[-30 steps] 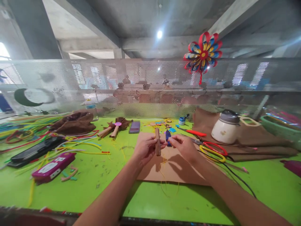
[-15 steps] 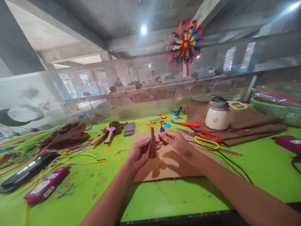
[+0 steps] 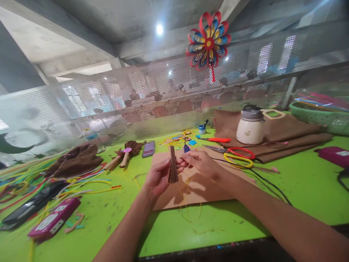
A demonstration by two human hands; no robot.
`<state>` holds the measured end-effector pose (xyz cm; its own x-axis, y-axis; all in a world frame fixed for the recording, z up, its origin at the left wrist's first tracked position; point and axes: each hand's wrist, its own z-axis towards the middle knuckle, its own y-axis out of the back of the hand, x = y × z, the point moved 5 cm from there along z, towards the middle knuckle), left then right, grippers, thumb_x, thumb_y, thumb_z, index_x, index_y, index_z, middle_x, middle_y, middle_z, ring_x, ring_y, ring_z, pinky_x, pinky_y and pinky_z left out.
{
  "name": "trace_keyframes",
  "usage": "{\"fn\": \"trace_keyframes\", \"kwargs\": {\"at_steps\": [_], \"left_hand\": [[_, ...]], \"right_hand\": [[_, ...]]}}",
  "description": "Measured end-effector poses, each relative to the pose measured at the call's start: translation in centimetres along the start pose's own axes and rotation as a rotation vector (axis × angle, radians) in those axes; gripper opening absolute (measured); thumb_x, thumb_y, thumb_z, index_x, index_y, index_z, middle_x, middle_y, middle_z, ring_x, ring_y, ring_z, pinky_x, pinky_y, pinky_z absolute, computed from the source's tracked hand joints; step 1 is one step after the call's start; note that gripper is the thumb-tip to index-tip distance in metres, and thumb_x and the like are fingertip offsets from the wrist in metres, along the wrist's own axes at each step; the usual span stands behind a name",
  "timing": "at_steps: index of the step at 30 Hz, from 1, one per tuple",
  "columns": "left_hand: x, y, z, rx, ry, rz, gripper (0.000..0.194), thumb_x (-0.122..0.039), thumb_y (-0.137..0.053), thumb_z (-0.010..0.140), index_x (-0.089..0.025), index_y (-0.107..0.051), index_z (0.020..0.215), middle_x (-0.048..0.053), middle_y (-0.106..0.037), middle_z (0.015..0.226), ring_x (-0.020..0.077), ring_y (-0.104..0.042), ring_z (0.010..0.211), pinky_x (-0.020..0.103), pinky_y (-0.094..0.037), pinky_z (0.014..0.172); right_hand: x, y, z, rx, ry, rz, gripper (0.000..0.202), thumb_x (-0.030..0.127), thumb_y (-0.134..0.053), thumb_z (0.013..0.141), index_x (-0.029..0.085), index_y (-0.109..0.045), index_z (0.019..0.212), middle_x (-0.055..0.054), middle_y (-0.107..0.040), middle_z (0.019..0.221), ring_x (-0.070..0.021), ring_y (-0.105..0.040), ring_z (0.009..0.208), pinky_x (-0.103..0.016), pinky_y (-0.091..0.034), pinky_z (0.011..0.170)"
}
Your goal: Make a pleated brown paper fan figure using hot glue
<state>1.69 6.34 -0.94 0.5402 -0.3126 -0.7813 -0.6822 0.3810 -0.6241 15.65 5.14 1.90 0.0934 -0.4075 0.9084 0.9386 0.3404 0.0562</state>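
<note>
A bundle of folded brown paper [image 3: 173,167] stands nearly upright in my left hand [image 3: 158,176], its fingers closed around the side and back. Just right of it, my right hand [image 3: 197,162] is closed in a pinch beside the bundle's edge; whatever lies between its fingertips is too small to make out. Both hands are above a tan cardboard sheet [image 3: 218,193], where loose yellow thread [image 3: 187,185] trails down past the near edge. Behind the fingers sits a small dark blue object [image 3: 187,148].
Scissors with red and yellow handles [image 3: 240,156], a red-handled tool [image 3: 218,139] and a cream jug [image 3: 249,127] on brown cloth [image 3: 294,142] are to the right. On the left lie finished brown paper pieces [image 3: 127,154], a purple box [image 3: 56,218] and coloured cords [image 3: 92,182].
The brown paper bundle has turned slightly in my left hand, showing more of its folded face. My right hand stays pinched beside it. The whole view has shifted a little.
</note>
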Motion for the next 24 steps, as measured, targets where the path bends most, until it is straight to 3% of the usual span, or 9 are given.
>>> {"fn": "trace_keyframes", "kwargs": {"at_steps": [6, 10, 13, 16, 24], "left_hand": [[-0.6, 0.6, 0.0, -0.170, -0.044, -0.011, 0.024, -0.008, -0.039, 0.085, 0.000, -0.061, 0.090, 0.017, -0.069, 0.083, 0.0218, -0.068, 0.082, 0.032, -0.054, 0.084], [-1.3, 0.9, -0.2, -0.265, -0.131, -0.014, 0.017, -0.006, -0.045, 0.082, -0.002, -0.061, 0.087, 0.017, -0.068, 0.085, 0.0231, -0.067, 0.087, 0.034, -0.053, 0.085], [-1.3, 1.0, -0.2, -0.265, -0.164, 0.019, 0.014, -0.005, -0.048, 0.079, -0.003, -0.061, 0.084, 0.017, -0.069, 0.086, 0.0232, -0.066, 0.088, 0.034, -0.053, 0.085], [-1.2, 0.9, -0.1, -0.256, -0.202, 0.072, 0.012, -0.005, -0.051, 0.077, -0.005, -0.062, 0.082, 0.015, -0.069, 0.085, 0.0218, -0.066, 0.086, 0.032, -0.052, 0.084], [-1.1, -0.5, -0.5, -0.160, -0.289, 0.153, 0.006, -0.011, -0.057, 0.076, -0.009, -0.061, 0.081, 0.011, -0.069, 0.088, 0.0205, -0.067, 0.082, 0.034, -0.052, 0.082]], "right_hand": [[-1.7, -0.6, -0.3, 0.077, -0.185, 0.085, 0.045, 0.054, -0.042, 0.084, 0.014, -0.065, 0.085, -0.009, -0.066, 0.080, -0.0153, -0.059, 0.068, -0.032, -0.046, 0.067], [-1.3, 0.3, -0.2, -0.087, -0.131, -0.198, 0.043, 0.053, -0.045, 0.083, 0.015, -0.065, 0.077, -0.007, -0.063, 0.076, -0.0173, -0.056, 0.071, -0.032, -0.043, 0.068], [-0.2, 0.7, -0.4, -0.207, 0.008, -0.384, 0.034, 0.046, -0.050, 0.082, 0.016, -0.065, 0.076, -0.006, -0.062, 0.078, -0.0185, -0.054, 0.076, -0.032, -0.042, 0.070], [0.2, -0.3, -0.8, -0.216, 0.057, -0.393, 0.030, 0.042, -0.050, 0.083, 0.016, -0.064, 0.077, -0.006, -0.063, 0.077, -0.0173, -0.055, 0.073, -0.030, -0.043, 0.068], [-1.2, -3.7, -1.6, -0.096, -0.088, -0.299, 0.028, 0.041, -0.055, 0.080, 0.013, -0.062, 0.077, -0.006, -0.065, 0.076, -0.0156, -0.056, 0.067, -0.028, -0.043, 0.062]]}}
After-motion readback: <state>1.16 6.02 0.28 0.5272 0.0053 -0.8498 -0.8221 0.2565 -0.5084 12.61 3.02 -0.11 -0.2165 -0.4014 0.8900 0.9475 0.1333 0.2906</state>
